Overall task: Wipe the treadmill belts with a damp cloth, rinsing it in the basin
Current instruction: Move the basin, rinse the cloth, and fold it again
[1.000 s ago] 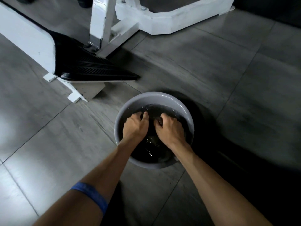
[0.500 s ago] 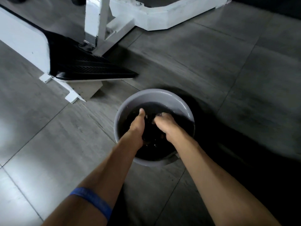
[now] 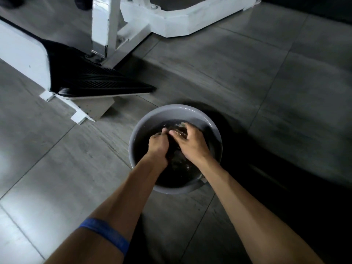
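Observation:
A grey round basin (image 3: 152, 119) stands on the tiled floor, holding dark water. Both my hands are down inside it. My left hand (image 3: 159, 144) and my right hand (image 3: 191, 142) grip a dark wet cloth (image 3: 178, 157) between them; the cloth is mostly under water and hard to make out. My right hand's fingers curl over a bunched part of it near the basin's far side. The black ribbed treadmill belt (image 3: 99, 82) ends at the upper left, a short way from the basin.
The treadmill's white side panel (image 3: 22, 52) and white foot (image 3: 80, 116) lie at the left. A white machine frame (image 3: 171, 18) with an upright post crosses the top. Grey floor tiles (image 3: 238, 73) surround the basin; the right side is in deep shadow.
My hands have shifted within the basin: the right hand moved toward the far side and now lies over the cloth, and the left hand turned back palm-down beside it.

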Motion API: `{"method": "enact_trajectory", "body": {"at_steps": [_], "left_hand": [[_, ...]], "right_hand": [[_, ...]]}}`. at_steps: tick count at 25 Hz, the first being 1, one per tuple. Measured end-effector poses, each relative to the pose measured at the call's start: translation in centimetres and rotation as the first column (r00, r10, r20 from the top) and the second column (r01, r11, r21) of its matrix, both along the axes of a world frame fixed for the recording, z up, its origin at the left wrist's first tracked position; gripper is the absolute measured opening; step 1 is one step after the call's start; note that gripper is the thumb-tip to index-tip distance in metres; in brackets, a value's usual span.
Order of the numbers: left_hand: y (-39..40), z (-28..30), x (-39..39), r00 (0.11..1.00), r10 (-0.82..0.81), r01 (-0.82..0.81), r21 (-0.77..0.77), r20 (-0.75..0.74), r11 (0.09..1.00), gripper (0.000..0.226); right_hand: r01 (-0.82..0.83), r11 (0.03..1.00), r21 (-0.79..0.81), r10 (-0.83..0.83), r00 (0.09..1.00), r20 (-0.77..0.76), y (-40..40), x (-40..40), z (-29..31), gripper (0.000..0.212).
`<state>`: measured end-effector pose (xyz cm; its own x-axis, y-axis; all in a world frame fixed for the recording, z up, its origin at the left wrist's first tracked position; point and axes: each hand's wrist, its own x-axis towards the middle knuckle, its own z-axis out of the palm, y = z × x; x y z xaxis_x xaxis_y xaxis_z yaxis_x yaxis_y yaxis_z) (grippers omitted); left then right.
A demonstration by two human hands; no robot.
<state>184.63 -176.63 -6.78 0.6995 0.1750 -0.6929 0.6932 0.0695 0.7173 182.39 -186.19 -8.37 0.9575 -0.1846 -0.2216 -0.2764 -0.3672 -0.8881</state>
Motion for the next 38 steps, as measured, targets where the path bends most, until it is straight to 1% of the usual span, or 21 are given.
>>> {"method": "enact_trajectory", "body": {"at_steps": [2, 4, 6, 8, 10, 13, 15, 17, 20, 21, 22, 24, 26, 27, 28, 30, 32, 33, 35, 36, 38], "left_hand": [[0.3, -0.4, -0.1, 0.954, -0.274, 0.219, 0.340, 0.124, 0.915, 0.034], [1.1, -0.9, 0.0, 0.858, -0.510, 0.367, 0.624, 0.059, 0.690, 0.042], [1.9, -1.6, 0.1, 0.773, -0.633, 0.458, 0.728, -0.043, 0.510, 0.036], [2.5, -2.1, 0.1, 0.664, -0.745, 0.508, 0.768, -0.061, 0.389, 0.033], [3.1, -2.4, -0.3, 0.566, -0.817, 0.514, 0.821, -0.108, 0.247, 0.043], [3.3, -2.2, -1.0, 0.428, -0.860, 0.406, 0.909, -0.277, -0.091, 0.037], [3.3, -2.3, -1.4, 0.365, -0.868, 0.401, 0.898, -0.337, -0.180, 0.036], [3.6, -2.5, -1.5, 0.326, -0.873, 0.471, 0.863, -0.362, -0.182, 0.043], [4.5, -3.1, -1.2, 0.288, -0.892, 0.582, 0.803, -0.350, -0.127, 0.075], [4.7, -3.2, -0.9, 0.290, -0.909, 0.631, 0.774, -0.298, -0.052, 0.086], [4.9, -3.4, -0.5, 0.319, -0.924, 0.684, 0.726, -0.212, 0.070, 0.097], [4.7, -2.9, 0.0, 0.456, -0.889, 0.720, 0.571, 0.040, 0.395, 0.117], [4.2, -2.0, 0.4, 0.590, -0.758, 0.653, 0.387, 0.279, 0.651, 0.111], [4.0, -1.1, 0.4, 0.615, -0.698, 0.627, 0.309, 0.367, 0.715, 0.096], [3.7, -0.4, 0.5, 0.616, -0.660, 0.618, 0.256, 0.431, 0.743, 0.081], [3.7, 0.2, 0.8, 0.602, -0.609, 0.578, 0.244, 0.517, 0.778, 0.069], [3.5, -0.1, 0.9, 0.611, -0.601, 0.472, 0.373, 0.515, 0.799, 0.059], [3.3, -0.1, 0.8, 0.614, -0.605, 0.414, 0.446, 0.506, 0.794, 0.051], [3.0, 0.2, 1.1, 0.588, -0.627, 0.327, 0.559, 0.510, 0.762, 0.042], [3.1, 0.4, 1.3, 0.549, -0.673, 0.295, 0.639, 0.495, 0.710, 0.040], [3.3, 1.3, 1.5, 0.424, -0.811, 0.179, 0.841, 0.402, 0.511, 0.033]], "right_hand": [[-0.064, 0.965, -0.253, 0.068, 0.998, 0.004, -0.7, -0.1, -0.8, 0.030], [-0.191, 0.853, -0.485, 0.172, 0.982, -0.084, -1.5, -0.3, -1.2, 0.018], [-0.286, 0.633, -0.720, 0.222, 0.957, -0.184, -1.5, -0.8, -1.7, 0.021], [-0.226, 0.352, -0.908, 0.252, 0.958, -0.140, -0.5, -1.4, -2.3, 0.027], [-0.175, 0.205, -0.963, 0.346, 0.933, -0.096, 0.4, -1.4, -2.7, 0.035], [-0.432, 0.248, -0.867, 0.395, 0.863, -0.316, 1.0, -0.6, -2.9, 0.055], [-0.546, 0.254, -0.799, 0.341, 0.823, -0.454, 1.3, -0.4, -3.0, 0.065], [-0.533, 0.319, -0.784, 0.308, 0.840, -0.446, 1.1, -0.3, -3.2, 0.061], [-0.343, 0.699, -0.627, 0.166, 0.931, -0.325, -0.4, 0.6, -1.4, 0.035], [-0.273, 0.806, -0.525, 0.123, 0.945, -0.302, -0.9, 1.0, -0.4, 0.036], [-0.213, 0.894, -0.394, 0.100, 0.953, -0.288, -1.2, 1.2, 0.6, 0.036], [-0.063, 0.998, -0.027, 0.056, 0.973, -0.225, -1.3, 1.6, 2.3, 0.032], [0.074, 0.939, 0.336, -0.014, 0.984, -0.180, -1.2, 1.5, 3.2, 0.033], [0.133, 0.868, 0.479, -0.052, 0.983, -0.177, -1.1, 1.4, 3.5, 0.036], [0.171, 0.786, 0.594, -0.082, 0.981, -0.174, -1.0, 1.4, 3.7, 0.038], [0.203, 0.649, 0.733, -0.103, 0.978, -0.180, -0.7, 1.3, 4.1, 0.042], [0.192, 0.568, 0.801, -0.113, 0.981, -0.155, -1.0, 0.9, 4.3, 0.045], [0.189, 0.555, 0.810, -0.125, 0.982, -0.143, -1.4, 0.7, 4.4, 0.045], [0.244, 0.638, 0.730, -0.151, 0.970, -0.191, -2.4, 0.4, 4.1, 0.042], [0.295, 0.693, 0.657, -0.161, 0.953, -0.259, -2.9, 0.2, 3.9, 0.035], [0.392, 0.706, 0.591, -0.096, 0.879, -0.468, -3.6, 0.1, 3.3, 0.026]]}}
